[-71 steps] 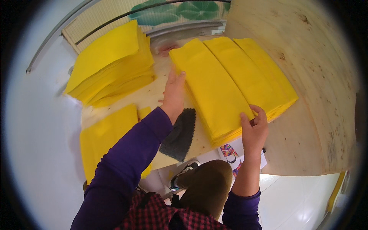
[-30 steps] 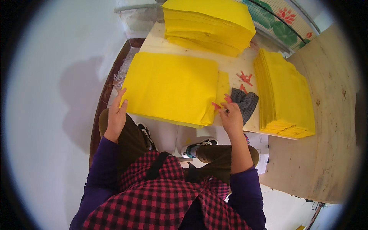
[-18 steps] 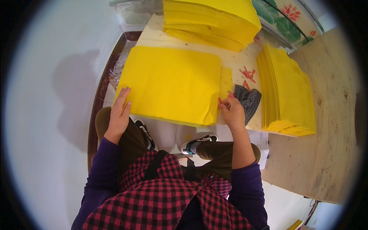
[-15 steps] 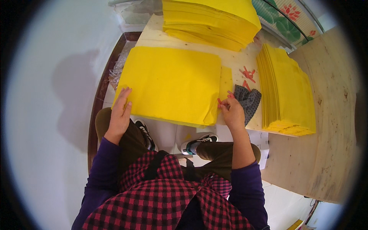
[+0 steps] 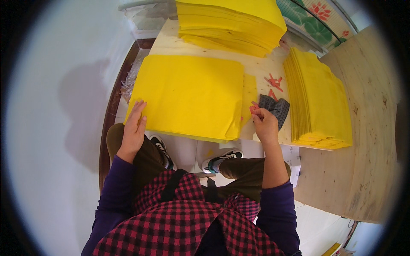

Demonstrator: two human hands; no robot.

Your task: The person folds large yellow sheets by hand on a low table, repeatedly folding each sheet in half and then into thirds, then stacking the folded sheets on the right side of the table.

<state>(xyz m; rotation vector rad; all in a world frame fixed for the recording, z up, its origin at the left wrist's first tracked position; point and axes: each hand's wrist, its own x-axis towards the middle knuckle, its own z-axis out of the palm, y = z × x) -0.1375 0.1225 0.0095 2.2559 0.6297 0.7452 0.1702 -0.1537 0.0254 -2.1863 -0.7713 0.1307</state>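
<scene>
A flat stack of yellow fabric-like sheets [image 5: 188, 91] lies in front of me, its near edge overhanging the table. My left hand [image 5: 135, 130] rests open along the stack's left edge, fingers stretched out. Right of the stack, my right hand [image 5: 266, 126] is closed in a pinch, with a red strip [image 5: 253, 109] at its fingertips. A small red piece [image 5: 241, 119] shows at the stack's right edge. Just beyond the right hand lies a crumpled dark grey textured cloth [image 5: 279, 112]. More red strips [image 5: 274, 82] lie loose farther back.
A tall yellow pile [image 5: 230, 25] stands at the back of the wooden table [image 5: 260, 66]. Another yellow pile [image 5: 320, 102] stands at the right, beside a large wooden board [image 5: 363, 128]. A white wall [image 5: 64, 106] is at my left.
My right hand has moved right, from the stack's edge to the red strips by the grey cloth. A red piece stays at the stack's edge. My left hand keeps its place.
</scene>
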